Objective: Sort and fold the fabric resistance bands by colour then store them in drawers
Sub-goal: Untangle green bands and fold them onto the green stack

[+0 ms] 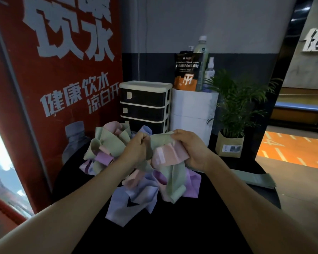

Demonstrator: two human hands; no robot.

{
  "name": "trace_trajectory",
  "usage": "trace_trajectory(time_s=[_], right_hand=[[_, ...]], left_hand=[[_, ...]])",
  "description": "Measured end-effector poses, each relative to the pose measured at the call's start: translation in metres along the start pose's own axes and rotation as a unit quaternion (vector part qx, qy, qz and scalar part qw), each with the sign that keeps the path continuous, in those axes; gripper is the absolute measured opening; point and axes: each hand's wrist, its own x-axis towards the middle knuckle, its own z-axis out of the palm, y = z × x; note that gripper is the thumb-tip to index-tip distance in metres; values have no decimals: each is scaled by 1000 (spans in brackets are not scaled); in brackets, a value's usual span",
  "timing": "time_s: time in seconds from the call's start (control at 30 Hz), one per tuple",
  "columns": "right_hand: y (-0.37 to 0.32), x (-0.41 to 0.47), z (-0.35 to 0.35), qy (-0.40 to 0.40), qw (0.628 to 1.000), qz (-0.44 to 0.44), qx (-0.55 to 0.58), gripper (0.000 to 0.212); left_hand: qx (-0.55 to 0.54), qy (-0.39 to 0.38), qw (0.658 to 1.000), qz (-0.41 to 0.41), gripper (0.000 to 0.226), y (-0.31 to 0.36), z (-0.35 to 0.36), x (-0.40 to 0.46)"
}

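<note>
I am wearing nothing on my forearms; both are showing bare. My left hand and right hand are carrying no gloves.

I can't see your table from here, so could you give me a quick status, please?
Left hand and right hand both gripping one green band. Mixed pile unsorted. Drawers closed.

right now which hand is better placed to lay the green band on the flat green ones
Right hand: it grips the sage-green fabric band and is nearer the flat green bands at the table's right; the left hand is farther.
</note>
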Motion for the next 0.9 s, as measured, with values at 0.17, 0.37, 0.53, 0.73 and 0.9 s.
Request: trace_trajectory(time_s=[0.17,0.37,0.53,0.73,0.9], right_hand=[[6,-8,-20,29,985,-26,-166,15],[14,-11,-19,74,919,-141,-360,18],[32,-16,8,-41,892,-80,-442,20],[31,-12,8,-48,870,-121,-476,16],[-13,0,5,110,951,-198,-209,16]], left_hand=[[-190,19,978,-83,29,9,5,1],[-211,12,970,-122,31,3,6,-3],[-235,32,960,-147,31,-2,15,-11],[-241,18,963,-119,33,-6,1,-13],[-60,-33,997,-45,29,-9,-20,-12]])
